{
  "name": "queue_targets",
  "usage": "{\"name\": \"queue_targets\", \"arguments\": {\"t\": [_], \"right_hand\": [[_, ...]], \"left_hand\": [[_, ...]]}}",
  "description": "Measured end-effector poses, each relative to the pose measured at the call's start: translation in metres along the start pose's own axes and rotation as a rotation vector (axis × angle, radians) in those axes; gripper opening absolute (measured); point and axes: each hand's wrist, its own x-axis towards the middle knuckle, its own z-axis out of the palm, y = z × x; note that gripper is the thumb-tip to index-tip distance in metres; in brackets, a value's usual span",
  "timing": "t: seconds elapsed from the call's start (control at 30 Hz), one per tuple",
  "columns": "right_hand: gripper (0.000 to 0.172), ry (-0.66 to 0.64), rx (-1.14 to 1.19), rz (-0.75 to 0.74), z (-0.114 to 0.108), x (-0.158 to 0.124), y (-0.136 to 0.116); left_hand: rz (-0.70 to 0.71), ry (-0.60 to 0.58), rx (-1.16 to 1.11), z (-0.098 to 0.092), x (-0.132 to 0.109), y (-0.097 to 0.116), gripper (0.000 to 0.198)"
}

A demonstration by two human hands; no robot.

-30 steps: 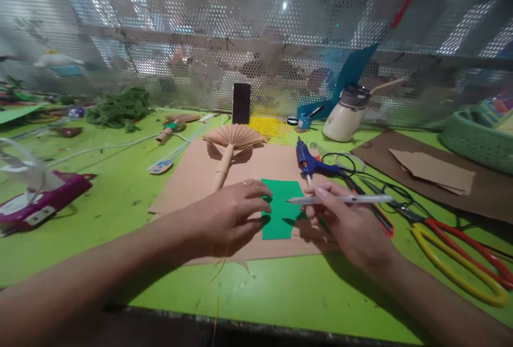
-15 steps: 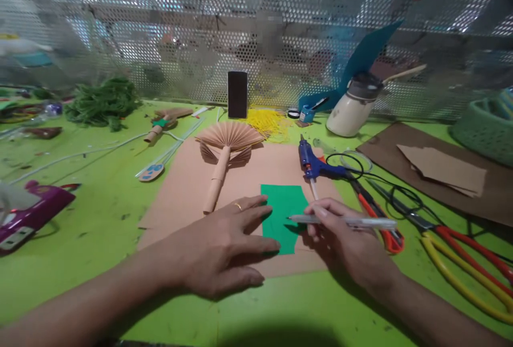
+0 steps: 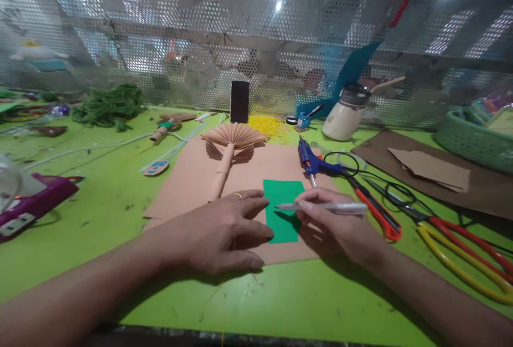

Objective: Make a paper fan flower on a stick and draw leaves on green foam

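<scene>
A small green paper rectangle (image 3: 284,208) lies on a tan sheet (image 3: 256,170) on the green table. My left hand (image 3: 224,234) rests flat beside it, fingers spread, fingertips touching the paper's left edge. My right hand (image 3: 336,226) pinches a silver pen (image 3: 320,207), held almost level, with its tip over the green paper. A folded tan paper fan on a rolled handle (image 3: 228,146) lies farther back on the sheet.
A blue glue gun (image 3: 310,161) and its black cord lie right of the sheet, with orange-handled scissors (image 3: 377,213) and red-yellow shears (image 3: 460,251). Brown card (image 3: 433,170), a green basket (image 3: 473,141), a white jar (image 3: 344,114), a dark phone (image 3: 240,101), green yarn (image 3: 110,105), a purple device (image 3: 32,202).
My right hand has slid left, bringing the pen tip farther over the green paper. My left hand stays flat at the paper's left edge. The view shifted a little.
</scene>
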Motion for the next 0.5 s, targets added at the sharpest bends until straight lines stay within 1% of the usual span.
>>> {"name": "queue_targets", "arguments": {"t": [0.07, 0.17, 0.33, 0.5], "right_hand": [[0.023, 0.006, -0.067, -0.026, 0.0006, 0.0031, 0.0004], [0.027, 0.012, -0.103, 0.003, 0.0022, 0.0062, 0.0014], [0.028, -0.011, -0.080, 0.041, 0.0059, 0.0084, 0.0050], [0.028, -0.020, -0.034, 0.067, 0.0067, 0.0084, 0.0071]], "left_hand": [[0.010, 0.008, -0.004, -0.0004, 0.0004, 0.0002, 0.022], [0.015, 0.005, 0.006, -0.0017, 0.0012, 0.0011, 0.022], [0.006, -0.030, 0.039, -0.0031, 0.0017, 0.0029, 0.023], [0.004, -0.033, 0.039, -0.0027, 0.0017, 0.0029, 0.022]]}}
